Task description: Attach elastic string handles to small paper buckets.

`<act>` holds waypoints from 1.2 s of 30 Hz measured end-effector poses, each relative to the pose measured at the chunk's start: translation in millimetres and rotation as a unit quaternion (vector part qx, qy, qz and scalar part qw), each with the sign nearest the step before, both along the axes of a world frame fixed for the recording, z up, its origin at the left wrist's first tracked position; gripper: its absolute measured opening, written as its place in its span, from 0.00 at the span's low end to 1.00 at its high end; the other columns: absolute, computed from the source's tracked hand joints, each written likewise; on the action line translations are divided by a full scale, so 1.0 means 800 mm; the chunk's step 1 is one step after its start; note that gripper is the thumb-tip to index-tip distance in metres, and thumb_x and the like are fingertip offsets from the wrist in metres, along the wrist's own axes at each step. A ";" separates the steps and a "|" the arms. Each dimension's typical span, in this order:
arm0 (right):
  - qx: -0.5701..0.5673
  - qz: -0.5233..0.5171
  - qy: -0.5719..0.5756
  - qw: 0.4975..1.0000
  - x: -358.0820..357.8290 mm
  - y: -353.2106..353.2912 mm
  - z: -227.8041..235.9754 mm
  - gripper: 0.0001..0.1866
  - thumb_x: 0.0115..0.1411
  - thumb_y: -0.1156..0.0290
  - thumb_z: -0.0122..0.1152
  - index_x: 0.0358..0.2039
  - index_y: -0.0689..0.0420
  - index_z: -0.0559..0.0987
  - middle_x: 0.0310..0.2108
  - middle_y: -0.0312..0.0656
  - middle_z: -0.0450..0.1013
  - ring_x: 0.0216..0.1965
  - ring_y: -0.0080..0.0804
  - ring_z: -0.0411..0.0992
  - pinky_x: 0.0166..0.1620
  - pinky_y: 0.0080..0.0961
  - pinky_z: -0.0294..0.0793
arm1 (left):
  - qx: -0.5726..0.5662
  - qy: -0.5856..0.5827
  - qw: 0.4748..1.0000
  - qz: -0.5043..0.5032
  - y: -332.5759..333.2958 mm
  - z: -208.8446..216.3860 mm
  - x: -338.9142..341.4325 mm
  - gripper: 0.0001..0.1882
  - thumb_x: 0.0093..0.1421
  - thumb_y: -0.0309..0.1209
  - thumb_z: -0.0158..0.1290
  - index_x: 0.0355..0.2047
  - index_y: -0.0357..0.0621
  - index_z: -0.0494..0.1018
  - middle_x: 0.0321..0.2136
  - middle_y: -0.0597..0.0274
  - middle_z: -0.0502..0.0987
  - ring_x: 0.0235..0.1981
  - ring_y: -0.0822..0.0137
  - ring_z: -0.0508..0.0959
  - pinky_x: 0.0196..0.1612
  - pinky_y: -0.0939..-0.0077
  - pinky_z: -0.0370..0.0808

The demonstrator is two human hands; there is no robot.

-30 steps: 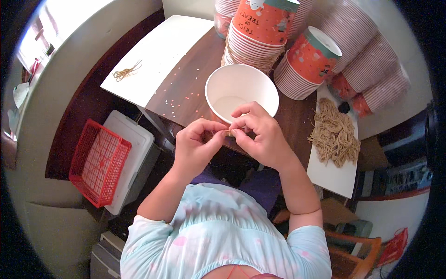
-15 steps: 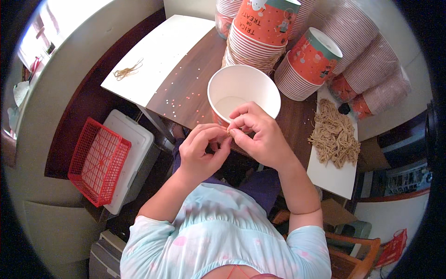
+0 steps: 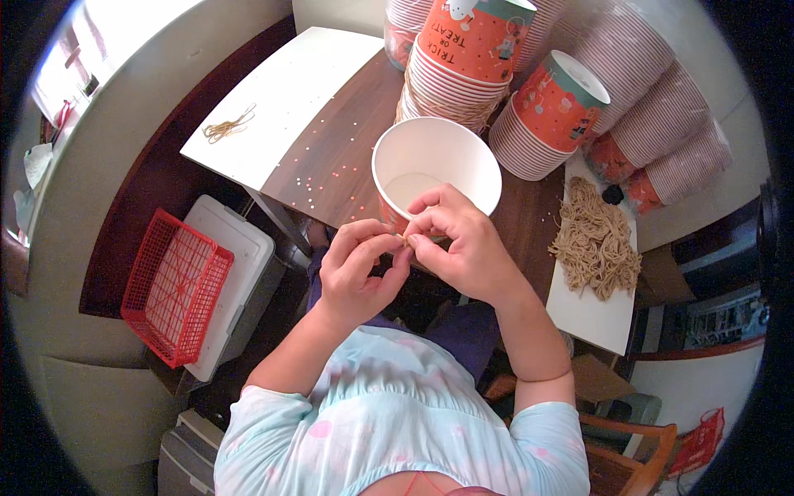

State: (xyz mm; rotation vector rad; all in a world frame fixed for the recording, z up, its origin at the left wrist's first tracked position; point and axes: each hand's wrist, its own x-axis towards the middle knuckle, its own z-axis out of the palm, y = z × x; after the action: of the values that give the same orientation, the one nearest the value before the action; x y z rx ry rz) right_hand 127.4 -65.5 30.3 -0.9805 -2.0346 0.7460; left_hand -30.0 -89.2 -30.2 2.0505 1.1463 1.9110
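Just in front of the near rim of a paper bucket (image 3: 459, 153), white inside with an orange outside, my two hands meet fingertip to fingertip. My left hand (image 3: 360, 269) pinches with thumb and forefinger. Opposite it, the thumb and index finger of my right hand (image 3: 459, 248) are closed in a pinch too. Between them shows a tiny tan bit, which looks like the end of a cord (image 3: 404, 238); most of it is hidden by the fingers. The bucket stands upright on the brown table, its mouth tipped toward me in view, with nothing seen inside.
Nested orange buckets (image 3: 471, 50) rise behind, with a shorter stack (image 3: 556, 107) beside them and bagged stacks (image 3: 653, 107) at the far right. A heap of tan cords (image 3: 595, 240) lies right. Small paper dots (image 3: 322, 178) and loose cords (image 3: 229, 126) lie left; a red basket (image 3: 178, 285) sits lower.
Both hands stay pinched together with only slight finger shifts. The bucket has moved a touch to the right.
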 end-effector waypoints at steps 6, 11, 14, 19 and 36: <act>0.044 -0.002 -0.026 0.999 0.001 0.000 0.000 0.04 0.47 0.74 0.61 0.23 0.60 0.76 0.35 0.46 0.70 0.37 0.43 0.71 0.42 0.34 0.70 | -0.002 0.001 0.999 -0.047 0.002 -0.005 -0.001 0.11 0.43 0.18 0.61 0.29 0.39 0.74 0.30 0.58 0.74 0.21 0.73 0.73 0.20 0.82 0.70; 0.134 -0.031 -0.031 0.990 0.003 -0.010 -0.001 0.06 0.47 0.75 0.61 0.28 0.58 0.76 0.35 0.45 0.71 0.37 0.42 0.71 0.42 0.34 0.69 | -0.173 -0.161 0.961 -0.146 -0.006 -0.015 -0.007 0.07 0.50 0.18 0.59 0.30 0.36 0.73 0.30 0.62 0.75 0.22 0.80 0.71 0.24 0.87 0.68; 0.153 -0.086 -0.010 0.984 0.005 -0.034 -0.010 0.06 0.47 0.77 0.61 0.27 0.56 0.76 0.32 0.43 0.72 0.32 0.40 0.72 0.36 0.32 0.71 | -0.329 -0.319 0.854 -0.245 -0.008 -0.028 -0.011 0.05 0.54 0.20 0.57 0.31 0.36 0.73 0.28 0.64 0.76 0.23 0.81 0.70 0.25 0.88 0.67; 0.003 -0.132 0.022 0.991 0.003 -0.051 -0.052 0.05 0.51 0.74 0.62 0.28 0.59 0.76 0.25 0.41 0.72 0.26 0.32 0.72 0.29 0.25 0.71 | -0.444 -0.445 0.693 -0.352 -0.006 -0.046 -0.009 0.03 0.56 0.23 0.56 0.31 0.39 0.73 0.26 0.62 0.77 0.21 0.79 0.69 0.22 0.88 0.63; -0.349 -0.042 0.375 0.858 -0.011 -0.026 -0.097 0.09 0.58 0.71 0.59 0.37 0.63 0.77 0.33 0.38 0.76 0.34 0.20 0.72 0.41 0.18 0.71 | -0.480 -0.469 0.635 -0.383 -0.004 -0.054 -0.011 0.02 0.57 0.24 0.55 0.31 0.40 0.73 0.27 0.63 0.77 0.20 0.81 0.67 0.21 0.88 0.61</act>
State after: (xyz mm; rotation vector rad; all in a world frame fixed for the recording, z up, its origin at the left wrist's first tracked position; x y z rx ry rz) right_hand 118.5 -86.2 -47.6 -0.9273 -1.0268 1.5858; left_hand -38.6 -92.7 -73.6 0.5432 0.5555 1.1101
